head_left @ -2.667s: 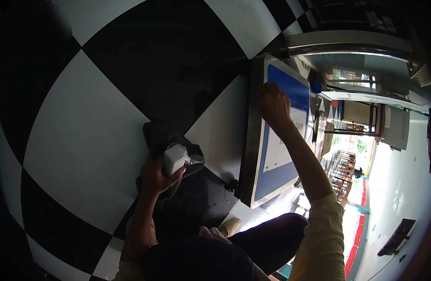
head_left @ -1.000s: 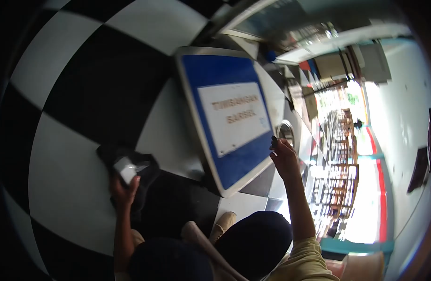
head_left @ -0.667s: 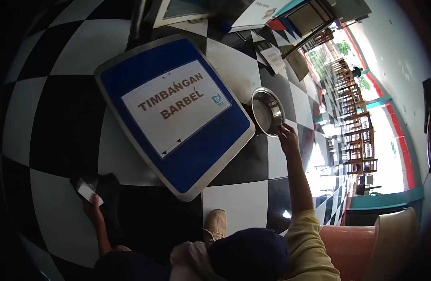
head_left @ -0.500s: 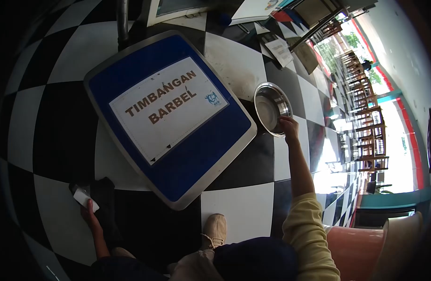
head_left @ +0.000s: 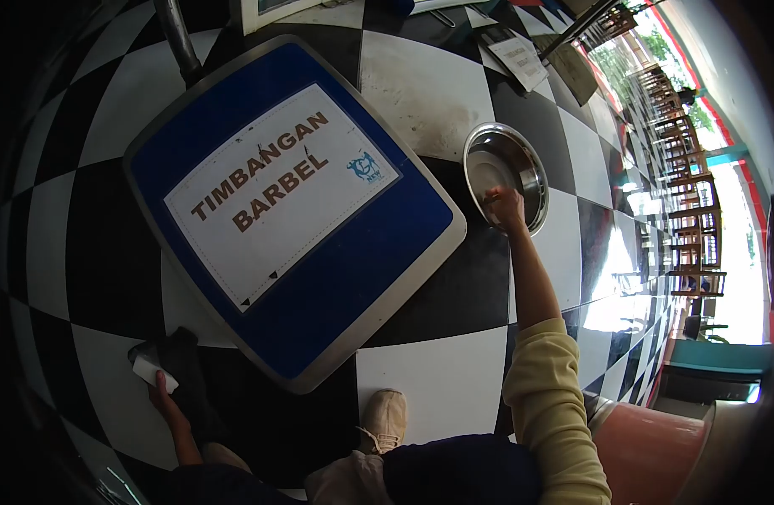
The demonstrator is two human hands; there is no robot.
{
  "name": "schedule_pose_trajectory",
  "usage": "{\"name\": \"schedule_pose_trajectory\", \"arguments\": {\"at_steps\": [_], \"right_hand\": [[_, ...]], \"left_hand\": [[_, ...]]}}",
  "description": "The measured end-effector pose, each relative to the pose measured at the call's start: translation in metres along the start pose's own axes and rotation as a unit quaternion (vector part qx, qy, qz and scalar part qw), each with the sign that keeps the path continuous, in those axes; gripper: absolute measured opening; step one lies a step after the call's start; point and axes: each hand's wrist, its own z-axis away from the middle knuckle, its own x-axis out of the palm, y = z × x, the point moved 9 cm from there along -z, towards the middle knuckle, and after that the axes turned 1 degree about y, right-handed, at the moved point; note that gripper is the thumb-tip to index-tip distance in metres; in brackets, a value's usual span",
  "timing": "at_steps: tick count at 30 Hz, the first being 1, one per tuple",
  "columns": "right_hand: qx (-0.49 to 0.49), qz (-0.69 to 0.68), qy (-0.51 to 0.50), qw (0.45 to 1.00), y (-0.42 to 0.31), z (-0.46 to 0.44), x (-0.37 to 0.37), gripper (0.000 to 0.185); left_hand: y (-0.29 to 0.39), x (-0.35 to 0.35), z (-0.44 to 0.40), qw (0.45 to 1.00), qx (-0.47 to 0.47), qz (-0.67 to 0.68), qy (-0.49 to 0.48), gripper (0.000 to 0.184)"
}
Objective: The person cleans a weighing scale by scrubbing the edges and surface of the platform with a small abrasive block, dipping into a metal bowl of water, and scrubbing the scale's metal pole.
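My right hand [head_left: 506, 208] is down inside a shiny metal bowl [head_left: 534, 172] on the tiled floor. Its fingers look bunched together over the bowl's bottom; whatever they hold, if anything, is too dark to make out. At the lower left, my left hand [head_left: 161, 394] grips a white block-like object [head_left: 154, 374], whose kind I cannot tell. A dark shape [head_left: 185, 362] lies beside that hand. Between the two hands sits a large blue platform scale [head_left: 336, 278] with a grey rim, bearing a white sign [head_left: 269, 185] that reads "TIMBANGAN BARBEL".
A metal post [head_left: 178, 42] rises at the scale's far left corner. Papers [head_left: 518, 61] lie on the floor beyond the bowl. Wooden chairs [head_left: 694, 177] line the right side. A pink container [head_left: 648, 438] stands at the lower right, and my beige shoe [head_left: 385, 417] is near the scale.
My right hand has gone from the bowl's rim to inside the bowl. The view has shifted slightly. My left hand still holds the white object.
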Motion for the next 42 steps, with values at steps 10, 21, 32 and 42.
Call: {"name": "schedule_pose_trajectory", "arguments": {"at_steps": [10, 21, 32, 42], "right_hand": [[0.085, -0.114, 0.021, 0.990, -0.009, -0.011, -0.062, 0.024], [0.066, 0.090, 0.151, 0.982, -0.023, 0.004, -0.063, 0.024], [0.008, -0.011, 0.187, 0.982, -0.046, 0.004, -0.102, 0.022], [0.210, -0.527, 0.063, 0.821, 0.036, 0.023, -0.021, 0.020]], "left_hand": [[0.009, 0.007, 0.007, 1.000, 0.010, 0.012, -0.005, 0.066], [-0.002, 0.002, 0.002, 1.000, 0.011, 0.022, 0.001, 0.061], [-0.006, 0.000, -0.001, 0.999, 0.006, 0.033, 0.003, 0.061], [0.004, 0.004, 0.001, 0.997, 0.034, 0.054, -0.034, 0.061]]}}
